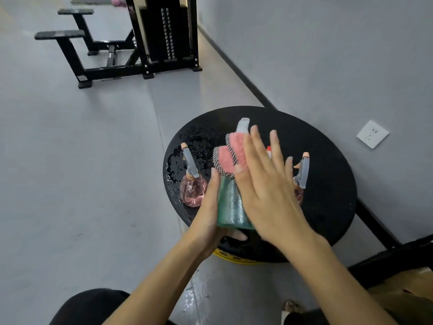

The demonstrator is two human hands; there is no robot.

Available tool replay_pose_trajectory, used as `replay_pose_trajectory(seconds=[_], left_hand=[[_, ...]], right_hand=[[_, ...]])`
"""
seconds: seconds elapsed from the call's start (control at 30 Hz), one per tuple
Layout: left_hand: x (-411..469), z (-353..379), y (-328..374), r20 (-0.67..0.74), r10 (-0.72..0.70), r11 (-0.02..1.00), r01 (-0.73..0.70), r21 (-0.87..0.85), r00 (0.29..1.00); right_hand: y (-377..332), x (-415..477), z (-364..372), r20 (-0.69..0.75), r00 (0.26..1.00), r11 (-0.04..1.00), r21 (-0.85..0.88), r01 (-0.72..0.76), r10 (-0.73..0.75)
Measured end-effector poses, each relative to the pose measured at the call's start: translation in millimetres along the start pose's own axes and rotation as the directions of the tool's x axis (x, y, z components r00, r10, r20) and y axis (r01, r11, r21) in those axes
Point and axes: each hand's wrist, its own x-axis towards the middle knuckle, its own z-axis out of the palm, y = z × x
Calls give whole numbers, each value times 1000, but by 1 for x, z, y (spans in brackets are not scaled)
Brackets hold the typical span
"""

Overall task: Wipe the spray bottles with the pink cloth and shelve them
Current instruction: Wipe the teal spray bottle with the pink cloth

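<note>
Near-upright green spray bottle (230,206) in left hand (208,218), nozzle end leaning away.

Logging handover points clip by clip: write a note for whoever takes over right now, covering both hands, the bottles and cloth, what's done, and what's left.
Left hand: grips the green spray bottle from the side and below, over the black round table.
Right hand: fingers straight, presses the pink cloth on that bottle's upper part.
On the table: left pink spray bottle among water drops; right pink spray bottle, partly hidden by the right hand.
Done: green bottle mid-wipe; nothing shelved.
Left: finish it, wipe the pink ones if needed (cannot tell), shelve all three. No shelf in view.
</note>
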Motion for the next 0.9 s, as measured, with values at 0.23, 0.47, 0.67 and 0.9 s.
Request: replay_pose_trajectory(seconds=[0.23,0.47,0.67,0.9], left_hand=[[4,-5,-3,-30,33,999,-34,-28,999],[6,-5,-8,-70,-3,999,0,-34,998],[8,1,-3,-36,55,993,-58,-104,998],[9,-1,-8,-82,132,990,-136,-43,988]], right_hand=[[-12,-37,5,56,991,992,34,118,-120],[-1,-26,-5,1,990,983,-119,142,-143],[-5,-3,-1,38,994,995,20,98,-99],[-10,-39,7,43,990,990,-47,133,-131]])
